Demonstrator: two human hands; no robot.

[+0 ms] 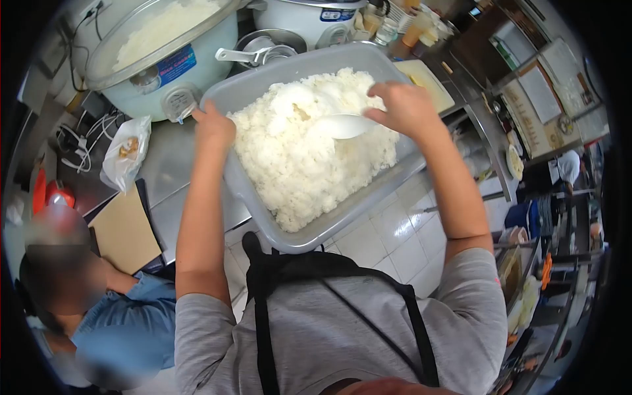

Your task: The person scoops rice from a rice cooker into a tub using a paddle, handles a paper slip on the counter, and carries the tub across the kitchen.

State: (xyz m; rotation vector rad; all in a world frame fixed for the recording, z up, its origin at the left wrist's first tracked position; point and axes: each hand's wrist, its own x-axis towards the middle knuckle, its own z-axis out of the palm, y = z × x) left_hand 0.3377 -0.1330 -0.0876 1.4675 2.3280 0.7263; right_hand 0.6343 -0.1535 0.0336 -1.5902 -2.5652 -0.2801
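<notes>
A large grey tub full of cooked white rice lies in front of me, tilted across the view. At its left rim is my left hand, fingers closed about the edge, close to the front of a rice cooker. Over the right side of the rice is my right hand, with thumb and fingertips at the near end of a white rice paddle. The paddle's blade rests on the heap; its handle is hidden by the hand.
Behind the tub stand a metal pot with a white-handled utensil and a second cooker. A cutting board lies at right. Left are a plastic bag, cables and a cardboard sheet. A person in blue is close at lower left.
</notes>
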